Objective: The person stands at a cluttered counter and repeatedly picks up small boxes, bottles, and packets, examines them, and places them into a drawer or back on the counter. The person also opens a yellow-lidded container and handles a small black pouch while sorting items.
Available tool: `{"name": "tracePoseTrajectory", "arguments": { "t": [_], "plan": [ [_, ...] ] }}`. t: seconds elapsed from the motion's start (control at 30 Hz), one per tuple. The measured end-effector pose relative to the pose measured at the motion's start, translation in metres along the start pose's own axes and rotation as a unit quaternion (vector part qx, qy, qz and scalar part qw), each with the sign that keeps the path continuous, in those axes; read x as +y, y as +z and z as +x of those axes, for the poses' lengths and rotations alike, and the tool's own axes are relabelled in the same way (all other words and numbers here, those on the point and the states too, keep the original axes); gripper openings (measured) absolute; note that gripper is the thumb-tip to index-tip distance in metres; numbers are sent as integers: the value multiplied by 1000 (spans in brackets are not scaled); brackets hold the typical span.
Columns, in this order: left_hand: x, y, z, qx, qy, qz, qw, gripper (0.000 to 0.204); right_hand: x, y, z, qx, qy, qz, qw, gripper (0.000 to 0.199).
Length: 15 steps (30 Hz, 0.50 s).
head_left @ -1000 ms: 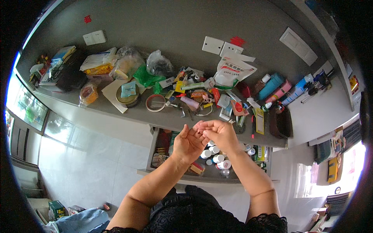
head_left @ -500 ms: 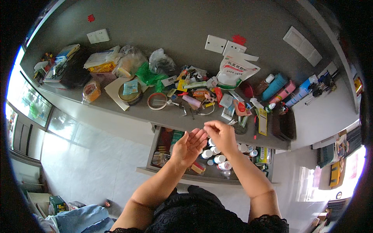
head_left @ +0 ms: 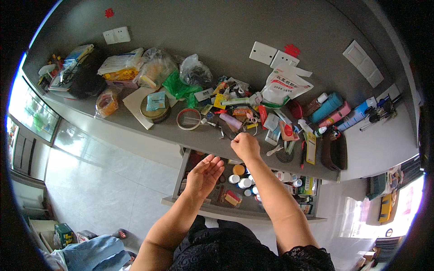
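My left hand (head_left: 205, 177) is palm up over the left part of the open drawer (head_left: 212, 208), fingers stretched and slightly cupped. Nothing can be made out on its palm. My right hand (head_left: 246, 147) is closed at the front edge of the countertop (head_left: 203, 136), beside small clutter. Whatever its fingers hold, if anything, is hidden. A pink-purple tube (head_left: 231, 120) lies just beyond that hand. Below my hands the drawer holds several white bottles (head_left: 244, 183), an orange-capped jar (head_left: 238, 170) and a small red-and-yellow box (head_left: 233, 198).
A tape roll (head_left: 188, 119), a round tin (head_left: 155, 111) and a green plastic bag (head_left: 177, 86) stand left on the countertop. Toward the right are a white pouch (head_left: 286, 86), a blue bottle (head_left: 326, 107) and a brown box (head_left: 333, 153). Someone's jeans-clad leg (head_left: 92, 254) shows at lower left.
My hands have parted. The right has moved up and left to the countertop edge and closed more; the left has drawn back slightly left and down, still palm up.
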<state>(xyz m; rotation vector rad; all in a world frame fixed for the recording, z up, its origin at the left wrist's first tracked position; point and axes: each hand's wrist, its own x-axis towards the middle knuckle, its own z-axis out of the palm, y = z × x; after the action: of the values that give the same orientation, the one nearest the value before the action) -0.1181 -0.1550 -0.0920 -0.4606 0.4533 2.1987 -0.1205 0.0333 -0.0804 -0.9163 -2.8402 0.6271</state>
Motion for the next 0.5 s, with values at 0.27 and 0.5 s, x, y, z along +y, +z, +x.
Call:
{"name": "tracePoseTrajectory", "arguments": {
  "t": [0.27,0.5],
  "plan": [
    [-10,18,18,-1,-21,14,1000,14,9,-10,-16,43,-23,28,998,17],
    [-29,34,19,14,-2,201,979,9,22,-50,-80,-17,-73,164,984,22]
  ]
}}
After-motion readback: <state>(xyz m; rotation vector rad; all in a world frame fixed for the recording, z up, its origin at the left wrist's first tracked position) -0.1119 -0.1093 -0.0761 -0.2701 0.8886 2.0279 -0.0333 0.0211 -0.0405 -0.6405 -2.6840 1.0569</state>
